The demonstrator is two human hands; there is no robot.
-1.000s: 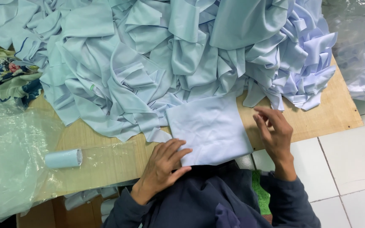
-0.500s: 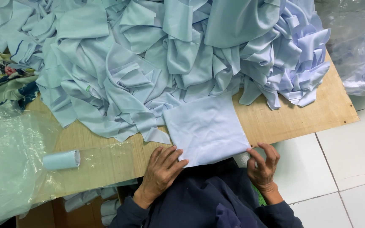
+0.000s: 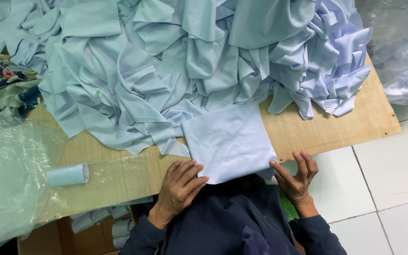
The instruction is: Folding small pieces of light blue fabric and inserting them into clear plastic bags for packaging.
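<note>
Between the flat left hand (image 3: pixel 179 186) and half-open right hand (image 3: pixel 296 174) lies a folded pale-blue cloth (image 3: pixel 229 140), fingertips touching it.

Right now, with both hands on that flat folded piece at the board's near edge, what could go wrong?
The folded cloth overhangs the wooden board near the right hand, so it could slide off. The loose fabric heap touches its far edge and may slump onto it. The left hand rests only on one corner, so the fold could shift.

Folded piece (image 3: pixel 227 141) and pile (image 3: pixel 190 56) are looking like smooth matt cloth; board (image 3: pixel 336 127) showing bare grainy wood; bag (image 3: pixel 10 179) reading as glossy clear plastic.
</note>
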